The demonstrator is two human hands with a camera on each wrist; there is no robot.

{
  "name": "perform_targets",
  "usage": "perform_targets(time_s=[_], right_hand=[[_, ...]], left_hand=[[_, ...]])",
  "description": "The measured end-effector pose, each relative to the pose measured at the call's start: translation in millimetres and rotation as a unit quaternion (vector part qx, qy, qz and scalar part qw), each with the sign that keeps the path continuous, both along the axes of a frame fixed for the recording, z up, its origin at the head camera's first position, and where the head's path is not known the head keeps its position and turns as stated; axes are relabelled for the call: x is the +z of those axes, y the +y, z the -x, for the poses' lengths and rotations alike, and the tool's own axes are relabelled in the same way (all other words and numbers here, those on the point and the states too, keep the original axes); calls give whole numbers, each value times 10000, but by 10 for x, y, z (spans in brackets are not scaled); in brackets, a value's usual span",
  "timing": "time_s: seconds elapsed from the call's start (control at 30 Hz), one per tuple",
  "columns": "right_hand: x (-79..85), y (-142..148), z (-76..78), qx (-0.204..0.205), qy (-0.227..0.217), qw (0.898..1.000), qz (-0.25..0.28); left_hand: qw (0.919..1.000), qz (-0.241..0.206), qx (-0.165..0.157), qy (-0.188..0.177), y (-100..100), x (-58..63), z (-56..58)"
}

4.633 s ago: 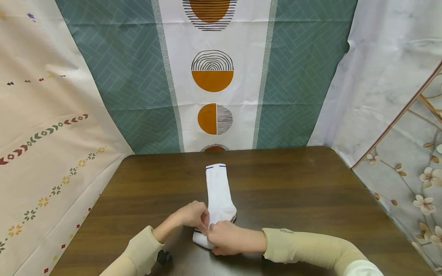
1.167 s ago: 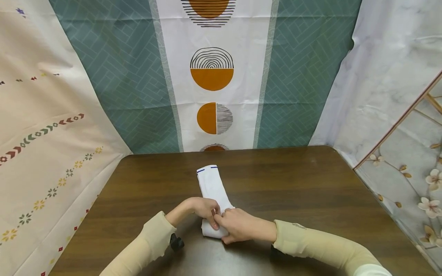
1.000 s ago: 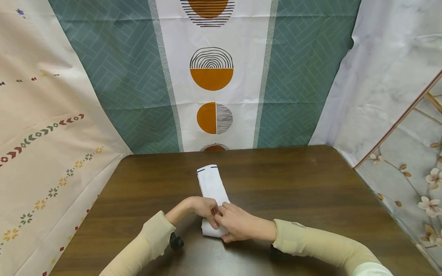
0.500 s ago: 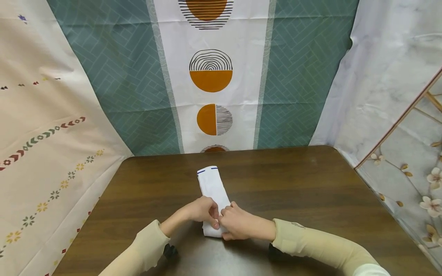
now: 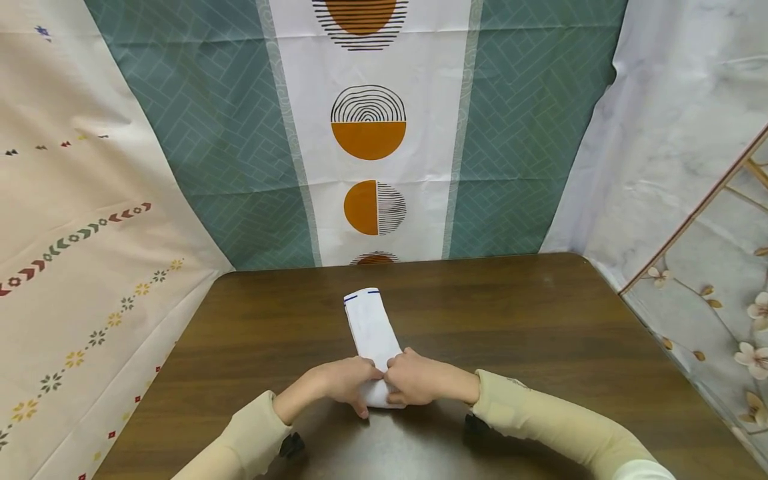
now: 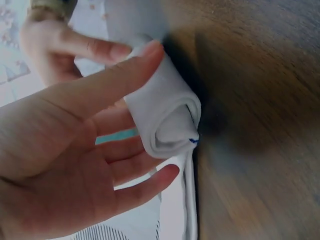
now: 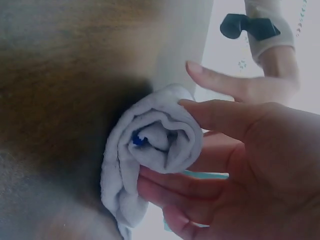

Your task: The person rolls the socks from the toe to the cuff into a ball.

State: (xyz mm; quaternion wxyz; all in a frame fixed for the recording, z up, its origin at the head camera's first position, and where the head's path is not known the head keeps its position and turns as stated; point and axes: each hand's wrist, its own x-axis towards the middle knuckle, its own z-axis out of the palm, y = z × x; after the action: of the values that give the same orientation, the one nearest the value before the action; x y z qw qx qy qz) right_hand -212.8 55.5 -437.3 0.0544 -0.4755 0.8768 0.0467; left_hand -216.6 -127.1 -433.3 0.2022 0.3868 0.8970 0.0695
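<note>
A pair of white socks [image 5: 373, 327] with blue marks at the cuff lies layered on the table, the near end rolled up. My left hand [image 5: 348, 381] holds the left end of the roll. In the left wrist view the thumb lies over the sock roll [image 6: 162, 95] and the fingers are behind it. At the right end, my right hand [image 5: 420, 378] grips the roll between thumb and curled fingers. The right wrist view shows the spiral end of the roll [image 7: 165, 112], with a bit of blue inside. The flat cuff end points away from me.
The brown wooden table [image 5: 492, 313] stretches out around the socks. A patterned cloth [image 5: 372, 220] hangs at its back edge, a cream cloth [image 5: 90, 233] on the left and a marbled floral one [image 5: 690, 200] on the right. Black wrist devices [image 5: 292, 445] sit under my sleeves.
From a small fold at the toes, the near end has become a thicker roll, moved away from me. My left hand has shifted to the left end, its thumb lower; the right hand keeps its hold.
</note>
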Motion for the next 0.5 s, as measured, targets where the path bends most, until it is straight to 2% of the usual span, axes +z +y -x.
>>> perform_targets(time_s=[0.1, 0.17, 0.23, 0.33, 0.4, 0.5], right_hand=[[6, 25, 57, -107, -639, 9975, 281], [1, 55, 88, -289, -1112, 9918, 563], [-12, 86, 105, -437, -1358, 9862, 841], [-48, 124, 108, -598, -1427, 9810, 1172], [-66, 136, 107, -562, -1317, 9812, 1294], [-71, 149, 117, -519, -1261, 9812, 1369]], left_hand=[[9997, 176, -6, 166, 56, 13, -29], [9993, 205, -26, 301, 86, 3, -38], [9985, 185, -94, 499, 108, -20, -38], [9971, 28, -226, 719, 132, -53, -20], [9964, -96, -305, 781, 144, -70, 4], [9977, -229, -256, 588, 150, -65, 39]])
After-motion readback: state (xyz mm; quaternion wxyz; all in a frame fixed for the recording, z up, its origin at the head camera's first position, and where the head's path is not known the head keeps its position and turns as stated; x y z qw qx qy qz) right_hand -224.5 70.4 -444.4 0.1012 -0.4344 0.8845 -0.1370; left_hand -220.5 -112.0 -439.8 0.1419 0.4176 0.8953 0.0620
